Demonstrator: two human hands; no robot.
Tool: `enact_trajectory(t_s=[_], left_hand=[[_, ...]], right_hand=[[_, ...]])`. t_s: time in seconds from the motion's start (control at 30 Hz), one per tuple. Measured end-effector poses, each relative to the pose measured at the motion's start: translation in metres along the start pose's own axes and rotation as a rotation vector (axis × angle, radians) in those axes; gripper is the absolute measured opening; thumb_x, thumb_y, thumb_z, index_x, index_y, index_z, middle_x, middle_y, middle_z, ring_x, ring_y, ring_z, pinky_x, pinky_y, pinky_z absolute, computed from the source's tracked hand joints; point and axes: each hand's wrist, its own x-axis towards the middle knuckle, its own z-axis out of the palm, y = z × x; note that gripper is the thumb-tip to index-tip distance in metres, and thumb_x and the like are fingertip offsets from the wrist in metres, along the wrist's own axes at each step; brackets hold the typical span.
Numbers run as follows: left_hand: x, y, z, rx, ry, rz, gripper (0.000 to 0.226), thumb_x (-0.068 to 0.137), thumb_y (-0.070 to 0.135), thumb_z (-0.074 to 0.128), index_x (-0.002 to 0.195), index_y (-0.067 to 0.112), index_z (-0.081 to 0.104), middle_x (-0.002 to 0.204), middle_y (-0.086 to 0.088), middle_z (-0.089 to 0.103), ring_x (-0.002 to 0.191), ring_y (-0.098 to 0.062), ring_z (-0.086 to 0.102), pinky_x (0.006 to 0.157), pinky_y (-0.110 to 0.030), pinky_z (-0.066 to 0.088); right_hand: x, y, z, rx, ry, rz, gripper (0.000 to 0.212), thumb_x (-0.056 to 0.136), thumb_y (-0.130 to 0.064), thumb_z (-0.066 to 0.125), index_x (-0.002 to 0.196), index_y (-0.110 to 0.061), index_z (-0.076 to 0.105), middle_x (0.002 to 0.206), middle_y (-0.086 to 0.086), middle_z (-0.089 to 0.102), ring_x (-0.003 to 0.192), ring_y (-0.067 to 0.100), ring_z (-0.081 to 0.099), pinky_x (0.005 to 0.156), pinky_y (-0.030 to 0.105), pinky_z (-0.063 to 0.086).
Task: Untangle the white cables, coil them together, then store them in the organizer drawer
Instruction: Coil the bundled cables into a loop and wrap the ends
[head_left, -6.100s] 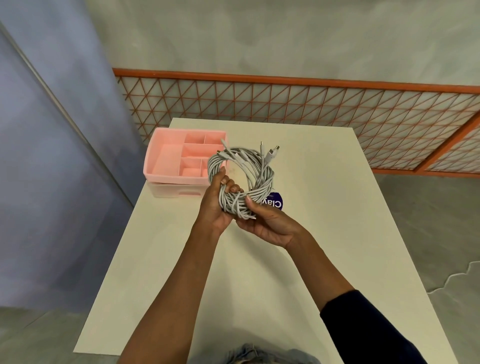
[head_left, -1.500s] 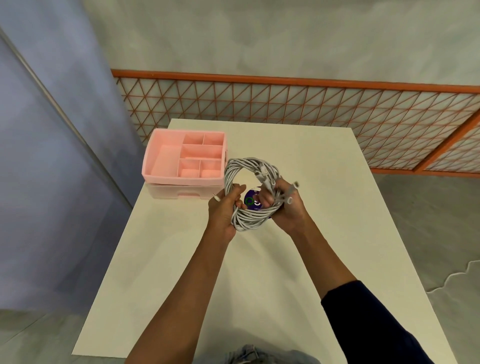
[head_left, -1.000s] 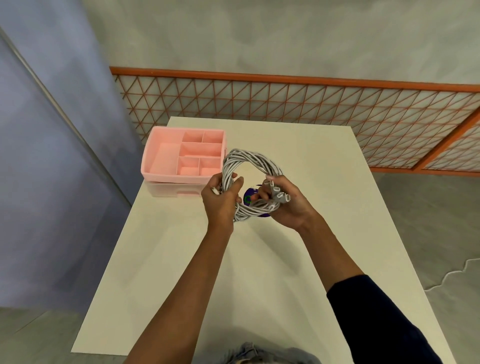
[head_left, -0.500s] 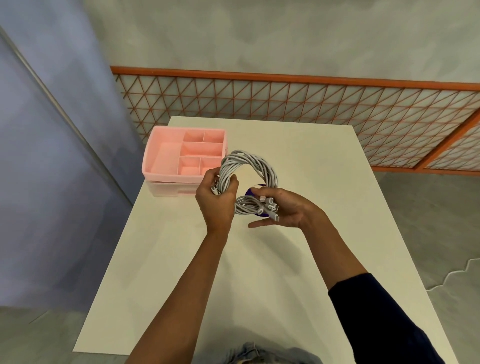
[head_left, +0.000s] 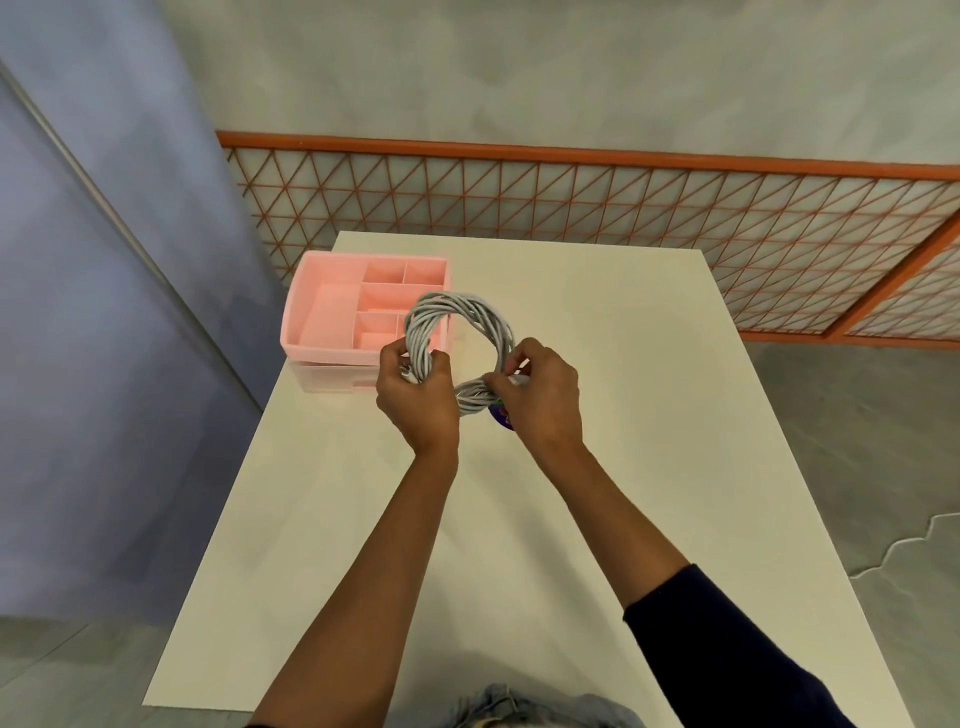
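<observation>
Two hands on one coil of white cables (head_left: 470, 310), held up above the counter (head_left: 649, 467), approx. mid-counter. Left hand (head_left: 415, 402) wraps lower-left of loop, fingers curled round the bundle. Right hand (head_left: 543, 400) pinches lower-right strands btwn thumb & fingertips. Loop roughly upright; top arc overlaps pink organizer (head_left: 311, 332) in view, contact w/ it can't be told. Organizer at counter's far-left edge, pale drawer (head_left: 332, 382) beneath. Small purple item (head_left: 501, 417) just under right hand, mostly hidden.
</observation>
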Motion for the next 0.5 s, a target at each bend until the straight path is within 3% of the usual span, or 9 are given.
enact_trajectory(t_s=[0.07,0.1,0.2,0.3,0.4,0.5], left_hand=[[0.009,-0.002,-0.001,-0.022,0.024,-0.144,0.020,0.075,0.006,0.070,0.090,0.017,0.061,0.077,-0.003,0.060,0.068,-0.035,0.060,0.063,-0.037,0.056],[0.011,-0.002,-0.002,-0.038,0.029,-0.213,0.020,0.076,0.004,0.069,0.089,0.016,0.060,0.076,-0.005,0.061,0.062,-0.032,0.059,0.059,-0.034,0.055],[0.015,-0.001,-0.004,-0.136,-0.014,-0.373,0.021,0.078,-0.003,0.066,0.078,0.015,0.057,0.065,-0.002,0.059,0.042,-0.017,0.048,0.052,-0.027,0.046],[0.019,-0.001,-0.009,-0.257,-0.098,-0.490,0.029,0.078,-0.010,0.064,0.068,0.015,0.054,0.056,0.001,0.057,0.034,-0.009,0.042,0.048,-0.024,0.042],[0.022,0.005,-0.016,-0.347,-0.264,-0.567,0.024,0.080,-0.012,0.063,0.071,0.009,0.056,0.047,0.004,0.052,0.034,-0.007,0.041,0.041,-0.018,0.041],[0.025,0.013,-0.019,-0.276,-0.431,-0.514,0.021,0.082,-0.009,0.063,0.074,0.010,0.056,0.049,0.004,0.050,0.035,-0.006,0.040,0.041,-0.017,0.041]], right_hand=[[-0.004,-0.002,-0.002,0.122,-0.017,-0.048,0.015,0.075,-0.012,0.077,0.080,-0.008,0.064,0.078,0.002,0.062,0.061,0.002,0.058,0.054,0.010,0.043],[-0.004,-0.005,-0.005,0.190,-0.048,-0.050,0.014,0.075,-0.010,0.078,0.082,-0.008,0.067,0.078,0.002,0.062,0.058,-0.001,0.057,0.052,0.006,0.042],[0.001,-0.014,-0.019,0.344,-0.234,0.070,0.018,0.077,-0.003,0.074,0.093,-0.009,0.073,0.076,0.004,0.062,0.049,0.004,0.058,0.054,0.014,0.050],[0.012,-0.019,-0.033,0.478,-0.402,0.256,0.009,0.081,0.003,0.068,0.084,-0.003,0.073,0.067,0.008,0.066,0.047,0.006,0.055,0.054,0.016,0.050],[0.023,-0.017,-0.045,0.701,-0.385,0.380,0.013,0.081,0.010,0.064,0.078,-0.001,0.070,0.055,0.003,0.063,0.042,0.005,0.050,0.048,0.013,0.046],[0.032,-0.014,-0.054,0.828,-0.324,0.526,0.016,0.080,0.011,0.062,0.076,-0.003,0.069,0.055,0.002,0.062,0.039,0.003,0.049,0.043,0.010,0.044]])
